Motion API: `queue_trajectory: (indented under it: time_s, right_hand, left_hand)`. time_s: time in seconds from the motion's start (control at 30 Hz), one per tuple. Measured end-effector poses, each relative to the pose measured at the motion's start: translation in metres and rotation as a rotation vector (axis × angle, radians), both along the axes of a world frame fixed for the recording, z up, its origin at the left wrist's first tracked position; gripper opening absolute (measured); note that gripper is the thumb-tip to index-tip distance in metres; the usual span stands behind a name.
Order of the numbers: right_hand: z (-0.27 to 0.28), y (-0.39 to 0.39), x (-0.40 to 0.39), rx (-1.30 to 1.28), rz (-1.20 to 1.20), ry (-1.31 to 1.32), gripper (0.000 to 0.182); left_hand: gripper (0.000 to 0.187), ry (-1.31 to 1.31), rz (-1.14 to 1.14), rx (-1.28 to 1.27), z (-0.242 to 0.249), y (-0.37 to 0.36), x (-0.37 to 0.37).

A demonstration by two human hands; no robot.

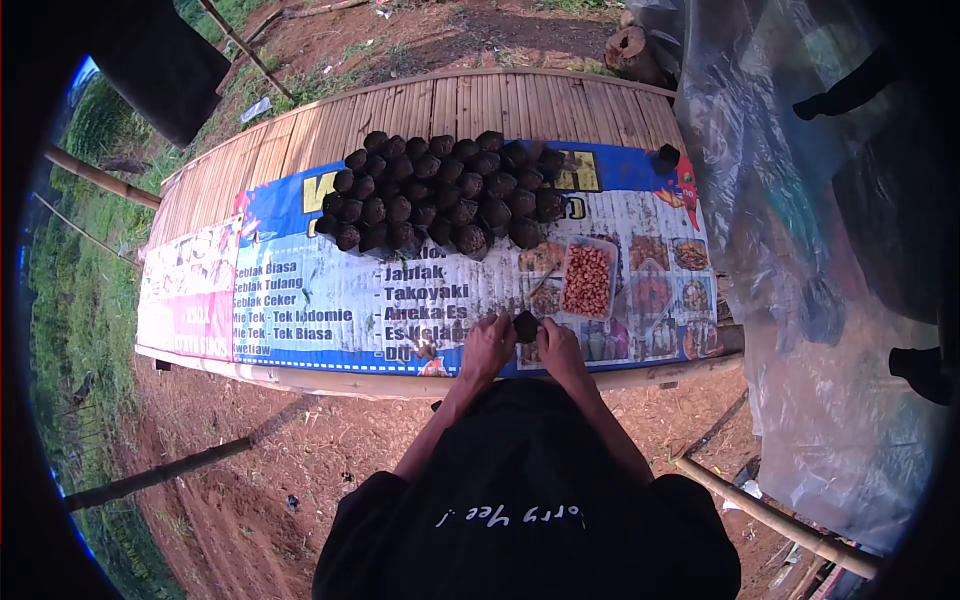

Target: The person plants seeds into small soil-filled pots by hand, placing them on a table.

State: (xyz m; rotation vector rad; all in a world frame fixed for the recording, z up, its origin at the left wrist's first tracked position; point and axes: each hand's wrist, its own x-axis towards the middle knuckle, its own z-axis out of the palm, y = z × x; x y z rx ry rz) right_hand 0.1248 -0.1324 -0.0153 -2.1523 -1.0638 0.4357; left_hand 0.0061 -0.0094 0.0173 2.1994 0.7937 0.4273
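Observation:
A small black plastic planting bag (525, 326) stands at the near edge of the banner-covered table. My left hand (489, 346) is closed at its left side, fingers pinched on its rim. On the opposite side my right hand (558, 350) is also closed against the bag. What is inside this bag is too dark to make out. Just beyond my right hand sits a clear plastic tub (614, 262) of reddish-brown seeds (585, 281). Farther off, several black planting bags (471, 239) with dark soil are packed together in a cluster.
A printed banner (310, 300) covers much of the bamboo-slat table (480, 105). One black bag (666, 157) stands apart at the far right. Clear plastic sheeting (800, 300) hangs along the right side. Bamboo poles (160, 474) cross the bare soil below.

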Motion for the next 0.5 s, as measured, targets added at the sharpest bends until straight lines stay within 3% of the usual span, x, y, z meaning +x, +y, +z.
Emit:
queue_trajectory:
  time_s: [0.07, 0.17, 0.5]
  right_hand:
    - [0.015, -0.001, -0.004, 0.091, -0.038, -0.041, 0.015]
    - [-0.005, -0.005, -0.003, 0.008, -0.003, 0.01, 0.013]
    - [0.001, -0.009, -0.011, 0.033, -0.026, -0.05, 0.013]
  left_hand:
    - [0.013, -0.056, 0.012, -0.011, 0.003, 0.0, 0.0]
    - [0.012, 0.017, 0.004, -0.009, -0.01, -0.002, -0.006]
    - [0.014, 0.023, -0.014, -0.065, -0.016, -0.002, -0.007]
